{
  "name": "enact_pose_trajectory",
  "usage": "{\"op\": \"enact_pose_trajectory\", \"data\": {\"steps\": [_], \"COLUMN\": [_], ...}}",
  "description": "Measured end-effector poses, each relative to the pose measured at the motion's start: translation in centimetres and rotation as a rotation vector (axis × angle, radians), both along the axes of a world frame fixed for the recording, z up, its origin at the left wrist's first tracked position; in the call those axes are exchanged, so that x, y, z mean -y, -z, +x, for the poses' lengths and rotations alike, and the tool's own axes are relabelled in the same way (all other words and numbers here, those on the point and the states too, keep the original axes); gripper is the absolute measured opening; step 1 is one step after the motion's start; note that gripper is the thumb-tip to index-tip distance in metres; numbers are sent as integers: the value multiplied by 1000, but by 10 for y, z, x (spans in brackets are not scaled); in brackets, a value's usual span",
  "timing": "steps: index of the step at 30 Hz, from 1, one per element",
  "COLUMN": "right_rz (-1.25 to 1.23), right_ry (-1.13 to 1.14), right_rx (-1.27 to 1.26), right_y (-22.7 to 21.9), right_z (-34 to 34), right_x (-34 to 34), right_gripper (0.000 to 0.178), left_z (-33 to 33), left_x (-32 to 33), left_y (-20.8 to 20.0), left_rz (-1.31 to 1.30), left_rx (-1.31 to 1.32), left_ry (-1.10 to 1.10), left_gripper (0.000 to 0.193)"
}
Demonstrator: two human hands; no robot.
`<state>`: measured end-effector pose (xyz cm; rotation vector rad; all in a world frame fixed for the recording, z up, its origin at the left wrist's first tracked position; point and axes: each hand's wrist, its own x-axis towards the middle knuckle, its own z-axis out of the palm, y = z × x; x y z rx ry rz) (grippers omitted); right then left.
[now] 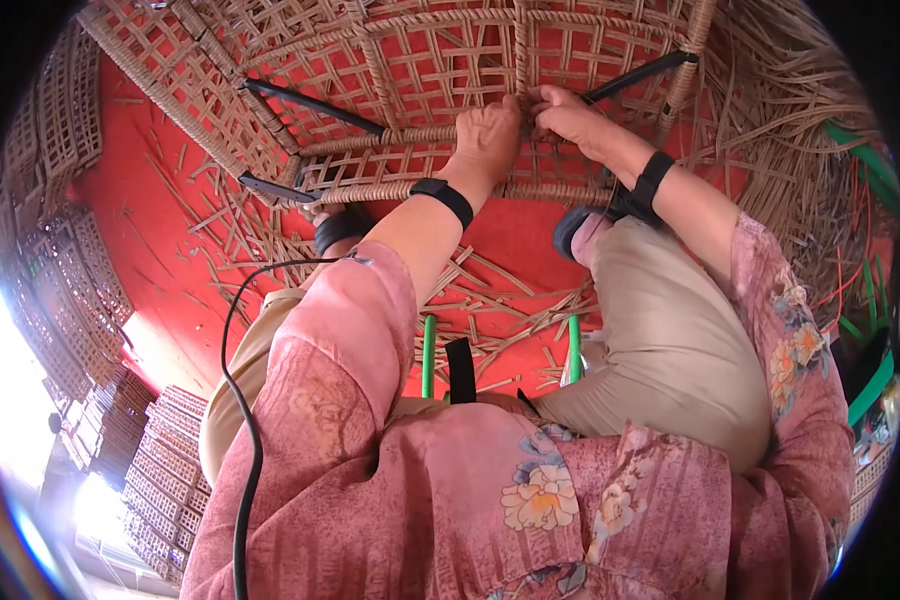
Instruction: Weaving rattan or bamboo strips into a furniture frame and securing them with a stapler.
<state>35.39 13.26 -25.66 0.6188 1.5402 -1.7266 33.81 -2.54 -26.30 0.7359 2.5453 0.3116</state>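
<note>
Red floor [150,260] fills the work area in this one head-worn view, with cut strips [500,272] scattered over it, a tangled heap of long brown strips [780,90] at the upper right and woven panels [170,470] stacked along the left. A large brown woven frame [377,75] lies across the top, in front of the seated person, its near edge passing by a dark shoe [570,232] on the right foot. Black bars [315,108] angle across its corners.

Both hands meet at the middle of the frame, close beside each other, where a wrapped upright [521,45] comes down to a wrapped crossbar [425,134]. The left hand [492,130] is curled into a loose fist, its fingertips hidden. The right hand [565,112] has bent fingers and thumb turned in toward the same joint; whether either pinches a strip, I cannot tell.

Judging by what shows, the work is well along: open lattice spans most of the frame, and the visible rails are mostly wrapped. The joint under the hands appears to be unfinished; how much else is left is unclear, as the frame's far edge runs out of view
</note>
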Motion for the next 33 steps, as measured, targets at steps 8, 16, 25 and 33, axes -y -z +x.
{"op": "enact_pose_trajectory", "data": {"steps": [8, 16, 25, 33], "right_rz": [105, 171, 507, 858], "right_ry": [-138, -98, -330, -424], "right_rx": [11, 20, -240, -697], "right_y": [6, -2, -43, -66], "right_z": [-4, -4, 2, 124], "right_x": [4, 6, -33, -84], "right_gripper": [52, 41, 31, 45], "left_z": [-7, -24, -32, 17], "left_x": [-1, 13, 36, 68], "left_y": [-5, -27, -56, -44], "left_rz": [-106, -198, 91, 53], "left_rx": [104, 487, 512, -57], "left_ry": [43, 44, 283, 668], "left_gripper": [20, 32, 33, 27]}}
